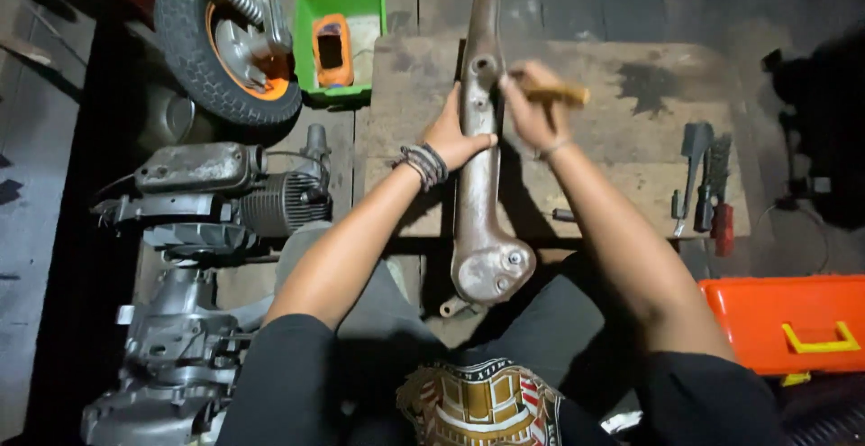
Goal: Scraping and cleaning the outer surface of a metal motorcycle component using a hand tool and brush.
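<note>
On wooden board (631, 140), two hands (455, 135), one metal casing (482, 185), perhaps one brush (554, 95)

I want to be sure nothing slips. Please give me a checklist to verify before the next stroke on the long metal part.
1. Left hand grips the long metal part: ok.
2. Right hand holds the wooden-handled tool: ok.
3. Tool tip meets the part: cannot tell, the hand hides it.
4. Part's lower end rests firmly: cannot tell.
5. Hand tools on the wooden board lie apart from both hands: ok.
</note>
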